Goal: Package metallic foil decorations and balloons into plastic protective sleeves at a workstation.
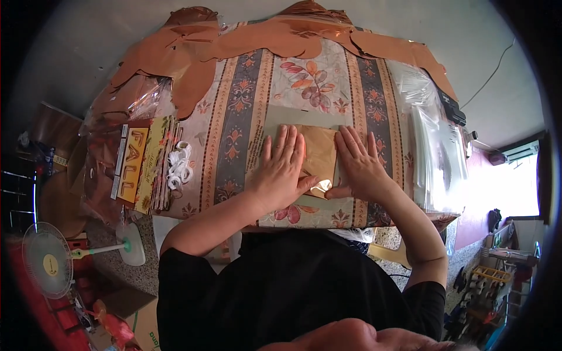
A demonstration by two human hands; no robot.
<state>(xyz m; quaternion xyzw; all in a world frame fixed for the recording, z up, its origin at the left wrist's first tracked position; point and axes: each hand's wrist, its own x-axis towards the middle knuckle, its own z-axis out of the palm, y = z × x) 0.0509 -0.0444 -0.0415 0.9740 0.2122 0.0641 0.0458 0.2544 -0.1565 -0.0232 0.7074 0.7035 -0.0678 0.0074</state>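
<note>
A flat, gold-brown rectangular packet (pixel 319 148) lies on a grey-green sheet (pixel 274 120) near the front of the table. Its lower edge catches the light and looks shiny, like film or foil. My left hand (pixel 282 171) rests flat over the packet's left side, fingers stretched out and thumb across its lower part. Along the right side, my right hand (pixel 364 168) lies with fingers extended and touches the packet's edge. Neither hand grips anything. Whether the packet is wrapped in a bag or is one folded piece, I cannot tell.
To the left, a stack of printed cards (pixel 144 165) stands beside bundled white ribbon or string (pixel 180 166). Clear plastic bags (pixel 433 146) are piled at the right. Brown cut-out sheets (pixel 263 38) line the far edge of the patterned tablecloth (pixel 240 117). A fan (pixel 49 260) stands lower left.
</note>
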